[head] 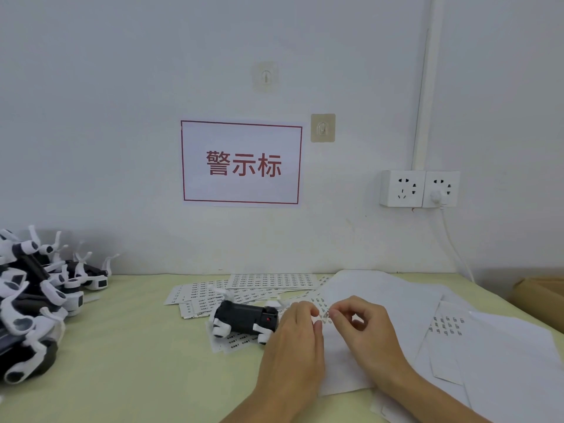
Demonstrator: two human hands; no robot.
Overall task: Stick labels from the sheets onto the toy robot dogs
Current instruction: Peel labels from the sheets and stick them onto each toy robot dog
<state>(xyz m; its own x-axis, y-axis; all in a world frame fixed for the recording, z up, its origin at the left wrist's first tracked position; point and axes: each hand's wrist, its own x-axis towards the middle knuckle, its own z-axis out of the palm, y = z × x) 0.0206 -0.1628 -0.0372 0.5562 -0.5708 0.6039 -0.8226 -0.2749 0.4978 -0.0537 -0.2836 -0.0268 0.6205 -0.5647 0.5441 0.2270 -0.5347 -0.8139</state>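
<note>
A black and white toy robot dog (244, 321) lies on its back on label sheets (268, 283) in the middle of the table. Just right of it, my left hand (297, 334) and my right hand (363, 328) meet over a label sheet (325, 314) with printed labels. My right thumb and forefinger pinch at a small label there. My left fingertips press on the same sheet beside them. Whether the label is off the sheet cannot be told.
A pile of several toy robot dogs (33, 300) fills the table's left side. Blank backing sheets (457, 346) spread over the right side. A cardboard box (540, 296) stands at the far right. Wall sockets (419, 188) with a cable hang behind.
</note>
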